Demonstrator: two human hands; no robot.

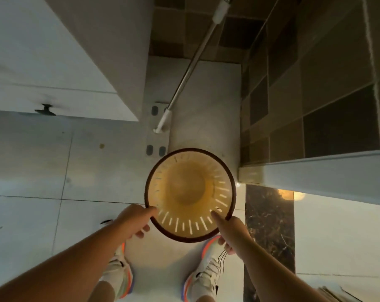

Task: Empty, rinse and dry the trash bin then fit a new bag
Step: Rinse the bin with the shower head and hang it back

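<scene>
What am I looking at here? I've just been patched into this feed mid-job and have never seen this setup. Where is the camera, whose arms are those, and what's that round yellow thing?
There is no machine. A person wears one wide-angle camera on the head, looking down, so the arms coming in from the bottom are their own. The round yellow thing is the trash bin, seen from above; it has a dark rim and slotted walls, and looks empty, with no bag fitted. The left hand and right hand each grip its near rim, thumb inside. Below are the person's sneakers on a pale tiled floor. Beyond the bin, a metal mop handle leans toward a dark tiled wall.
</scene>
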